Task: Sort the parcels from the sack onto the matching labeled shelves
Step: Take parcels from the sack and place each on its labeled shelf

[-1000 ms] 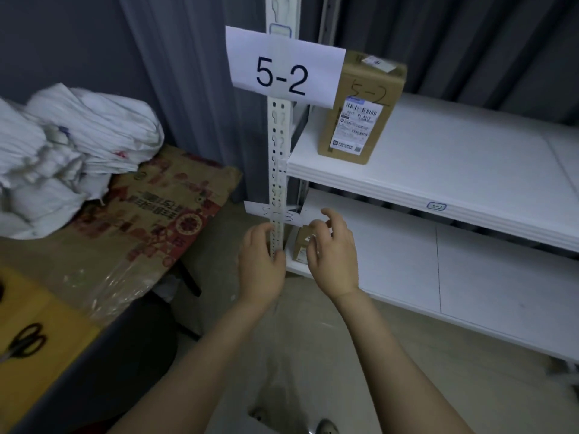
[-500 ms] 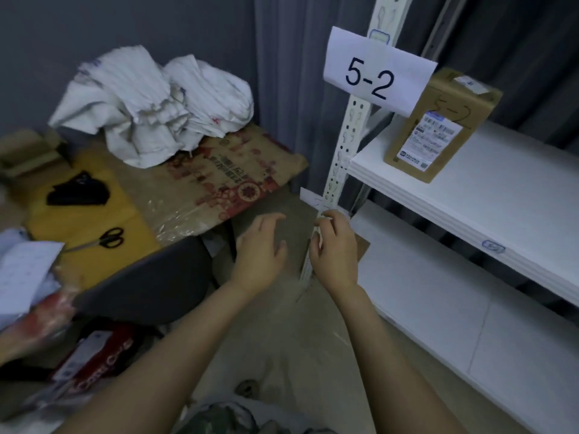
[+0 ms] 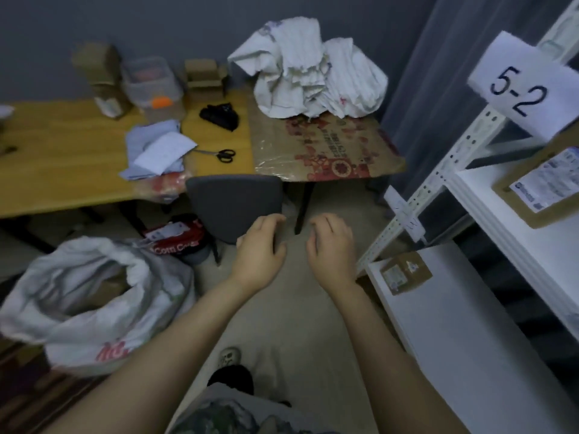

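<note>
My left hand [image 3: 260, 245] and my right hand [image 3: 332, 245] hover side by side over the floor, fingers loosely curled, holding nothing. A white sack [image 3: 94, 302] stands open on the floor at the lower left, with brown parcels showing inside. At the right is the white shelf unit [image 3: 470, 324]. A small brown parcel [image 3: 405, 272] lies on the lower shelf's near corner. A larger brown parcel [image 3: 545, 186] sits on the upper shelf below the "5-2" label [image 3: 523, 89]. A small handwritten label [image 3: 405, 214] hangs on the shelf post.
A yellow table [image 3: 62, 158] at the left holds papers, scissors [image 3: 224, 154], boxes and a clear tub. A printed cardboard sheet [image 3: 322, 148] carries crumpled white sacks [image 3: 313, 67]. A grey chair [image 3: 235, 205] stands before the table. My shoe [image 3: 228, 357] shows below.
The view has swung left and down, away from the shelf toward the table and sack. Both hands have drawn back from the shelf post and now hang over the floor.
</note>
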